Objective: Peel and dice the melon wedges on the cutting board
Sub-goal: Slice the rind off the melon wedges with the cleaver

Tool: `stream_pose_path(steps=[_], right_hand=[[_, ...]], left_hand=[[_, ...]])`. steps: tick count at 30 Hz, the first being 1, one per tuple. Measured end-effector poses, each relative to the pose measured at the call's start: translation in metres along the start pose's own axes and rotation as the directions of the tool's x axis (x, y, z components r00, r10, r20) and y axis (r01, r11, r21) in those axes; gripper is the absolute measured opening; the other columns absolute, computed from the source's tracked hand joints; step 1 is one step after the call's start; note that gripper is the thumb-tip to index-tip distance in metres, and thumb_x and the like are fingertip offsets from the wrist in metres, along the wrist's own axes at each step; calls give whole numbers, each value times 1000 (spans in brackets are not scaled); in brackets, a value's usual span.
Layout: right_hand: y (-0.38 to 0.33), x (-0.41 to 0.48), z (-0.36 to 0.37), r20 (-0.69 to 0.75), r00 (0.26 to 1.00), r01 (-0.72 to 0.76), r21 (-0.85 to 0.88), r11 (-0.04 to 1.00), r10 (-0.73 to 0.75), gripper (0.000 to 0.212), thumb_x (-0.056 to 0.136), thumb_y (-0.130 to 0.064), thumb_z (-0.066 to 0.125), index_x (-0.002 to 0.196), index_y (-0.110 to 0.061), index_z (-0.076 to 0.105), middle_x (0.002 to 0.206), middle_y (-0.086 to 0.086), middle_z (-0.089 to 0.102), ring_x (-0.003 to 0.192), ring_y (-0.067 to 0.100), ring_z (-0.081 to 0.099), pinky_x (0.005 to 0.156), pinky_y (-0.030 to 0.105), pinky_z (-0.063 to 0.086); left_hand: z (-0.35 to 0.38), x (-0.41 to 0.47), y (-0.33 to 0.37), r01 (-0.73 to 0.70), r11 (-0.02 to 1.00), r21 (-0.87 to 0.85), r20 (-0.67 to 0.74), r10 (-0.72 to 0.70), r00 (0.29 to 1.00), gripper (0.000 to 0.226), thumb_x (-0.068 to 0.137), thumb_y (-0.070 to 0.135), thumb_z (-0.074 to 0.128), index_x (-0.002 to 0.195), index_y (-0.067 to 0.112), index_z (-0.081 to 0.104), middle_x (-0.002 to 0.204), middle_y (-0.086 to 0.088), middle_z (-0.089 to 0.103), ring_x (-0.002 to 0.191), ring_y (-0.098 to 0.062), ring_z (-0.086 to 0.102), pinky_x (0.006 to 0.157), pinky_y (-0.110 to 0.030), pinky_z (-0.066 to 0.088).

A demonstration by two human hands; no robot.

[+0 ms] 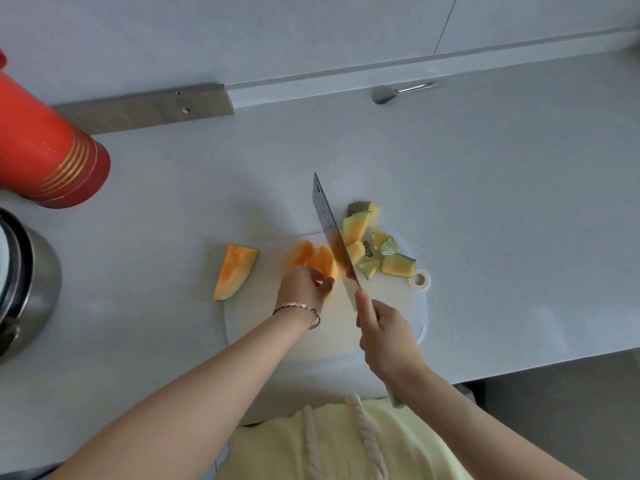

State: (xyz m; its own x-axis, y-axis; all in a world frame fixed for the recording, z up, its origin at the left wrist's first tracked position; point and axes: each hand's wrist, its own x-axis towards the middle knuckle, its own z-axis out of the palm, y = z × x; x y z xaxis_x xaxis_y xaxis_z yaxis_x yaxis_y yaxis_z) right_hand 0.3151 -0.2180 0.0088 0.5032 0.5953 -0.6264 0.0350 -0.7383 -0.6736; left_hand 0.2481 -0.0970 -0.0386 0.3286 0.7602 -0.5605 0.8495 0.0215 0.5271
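Peeled orange melon pieces (311,258) lie on the white cutting board (332,334). My left hand (304,287) holds them from the near side with curled fingers. My right hand (384,334) grips the handle of a cleaver (332,237), forefinger along the blade's back. The blade stands on edge just right of the peeled pieces. One unpeeled wedge (235,271) with green rind lies at the board's left edge. Several cut rind pieces (377,244) are piled right of the blade.
A red cylindrical flask (45,147) stands at the left, with a steel pot (27,285) below it. A metal spoon (398,91) lies by the back wall. The counter's front edge (554,365) runs close on the right.
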Motion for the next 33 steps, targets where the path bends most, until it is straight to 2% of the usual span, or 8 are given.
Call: stream_pose_path(steps=[3, 8, 13, 18, 23, 29, 33], right_hand=[[-1, 1, 1, -8, 1000, 6, 17, 1000, -5, 52, 93, -56, 30, 74, -9, 43, 63, 8, 41, 58, 22, 37, 57, 32, 34], [-4, 0, 0, -10, 1000, 17, 25, 1000, -17, 52, 93, -56, 30, 75, -9, 44, 64, 10, 40, 58, 22, 37, 56, 33, 34], [-5, 3, 1, -14, 1000, 27, -7, 1000, -27, 53, 92, -57, 28, 76, -9, 45, 64, 10, 42, 58, 23, 40, 55, 33, 37], [-1, 0, -1, -5, 1000, 18, -6, 1000, -18, 53, 92, -57, 29, 75, -10, 44, 65, 10, 40, 59, 23, 38, 56, 34, 36], [-1, -3, -2, -2, 1000, 12, -15, 1000, -12, 52, 93, -56, 29, 74, -9, 43, 65, 10, 41, 59, 22, 38, 56, 33, 35], [-4, 3, -2, -16, 1000, 9, -23, 1000, -10, 53, 93, -56, 28, 74, -9, 43, 64, 9, 42, 58, 22, 39, 56, 34, 37], [5, -6, -3, 5, 1000, -10, -10, 1000, 10, 52, 92, -57, 28, 75, -10, 42, 65, 11, 39, 59, 22, 37, 56, 34, 34]], left_hand=[[0, -1, 0, -12, 1000, 21, -3, 12, 1000, 31, 89, 31, 55, 105, 7, 67, 102, -11, 70, 87, -31, 69, 83, -32, 53], [-2, -1, 3, -43, 995, 92, 19, 41, 999, 33, 90, 32, 53, 91, 3, 67, 97, -13, 71, 85, -30, 69, 78, -29, 49], [-1, -2, 3, -33, 997, 70, 25, 31, 999, 34, 90, 32, 53, 88, 0, 67, 97, -17, 70, 84, -31, 69, 77, -31, 50], [-1, -2, 4, -13, 999, 30, 28, 12, 1000, 32, 90, 31, 54, 94, 3, 68, 100, -13, 70, 85, -31, 69, 83, -33, 53], [-1, -3, 9, -26, 999, 23, 38, 25, 999, 31, 91, 30, 55, 99, 3, 68, 99, -15, 71, 82, -32, 70, 82, -37, 55], [-4, -4, 16, -22, 1000, -10, 35, 22, 999, 30, 90, 27, 56, 94, 0, 69, 96, -19, 71, 81, -34, 70, 79, -37, 56], [-3, -6, 14, -2, 1000, -21, 41, 2, 999, 32, 91, 28, 56, 103, 1, 66, 100, -18, 71, 83, -33, 70, 82, -40, 56]])
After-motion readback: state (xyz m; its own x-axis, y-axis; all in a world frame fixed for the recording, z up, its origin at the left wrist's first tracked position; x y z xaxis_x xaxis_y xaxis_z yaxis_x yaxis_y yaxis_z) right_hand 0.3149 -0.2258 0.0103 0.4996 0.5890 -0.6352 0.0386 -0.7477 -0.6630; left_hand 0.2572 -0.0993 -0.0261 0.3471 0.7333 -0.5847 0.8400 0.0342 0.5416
